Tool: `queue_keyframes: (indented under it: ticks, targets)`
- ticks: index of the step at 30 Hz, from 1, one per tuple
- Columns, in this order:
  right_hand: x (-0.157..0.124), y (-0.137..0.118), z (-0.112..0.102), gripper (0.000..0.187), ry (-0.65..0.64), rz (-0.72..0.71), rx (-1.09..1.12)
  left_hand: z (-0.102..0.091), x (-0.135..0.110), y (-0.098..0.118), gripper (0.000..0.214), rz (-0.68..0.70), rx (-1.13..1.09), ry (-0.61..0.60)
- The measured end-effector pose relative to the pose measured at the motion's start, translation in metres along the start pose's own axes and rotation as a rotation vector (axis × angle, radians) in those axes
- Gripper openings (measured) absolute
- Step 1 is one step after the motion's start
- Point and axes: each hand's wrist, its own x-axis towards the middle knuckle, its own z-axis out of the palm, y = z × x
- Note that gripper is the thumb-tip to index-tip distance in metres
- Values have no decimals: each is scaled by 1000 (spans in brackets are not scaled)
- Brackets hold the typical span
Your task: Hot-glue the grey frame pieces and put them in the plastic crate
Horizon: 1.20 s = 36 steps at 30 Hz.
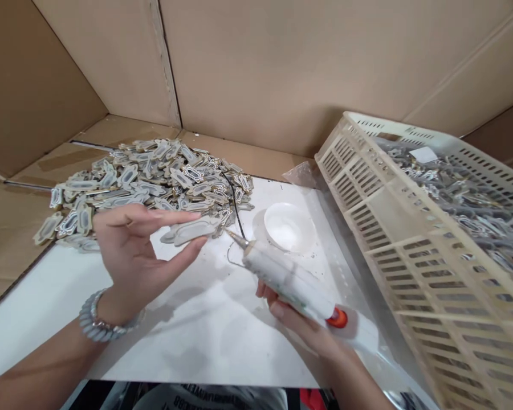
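My left hand pinches a flat, elongated grey plate with scalloped ends between thumb and forefinger, above the white work surface. From below, my right hand grips a white glue gun with an orange-red ring near its back end. Its brass-coloured nozzle points up and left, close to the plate's right end; whether they touch I cannot tell. Behind my left hand lies a large heap of similar grey plates, some with shiny metal outlines.
A small white bowl stands just beyond the glue gun. On the right, a cream plastic crate holds many metal pieces in clear bags. Cardboard walls enclose the back and sides. A black cord runs beside the heap.
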Motion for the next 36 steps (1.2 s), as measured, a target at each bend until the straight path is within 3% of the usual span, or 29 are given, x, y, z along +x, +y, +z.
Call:
queue_keyframes:
  ticks: [2,4,9,14,18,22,25,29,32,36]
  targets:
    - [0,2,-2,28,40,-5,66,1,8,-14,44,43,60,39]
    - [0,7,-4,31,86,-32,125,2,20,-30,56,-89,76,50]
    - [2,17,-7,35,118,-95,155,2,60,-60,54,-238,220,-20]
    - [4,19,-8,39,108,-67,153,1,94,-69,59,-372,368,-194]
    - [5,22,-9,39,142,-68,170,1,104,-63,71,-379,401,-222]
    - [8,22,-8,33,193,-110,224,1,102,-44,57,-328,303,-305]
    - [9,16,-3,29,260,-99,327,1,92,-24,45,-285,145,-493]
    - [0,6,10,27,453,-33,565,3,69,-7,33,-235,23,-719]
    - [-10,6,15,28,632,46,711,3,55,-9,30,-232,19,-732]
    - [-16,15,10,31,845,190,910,3,44,-20,33,-269,43,-640]
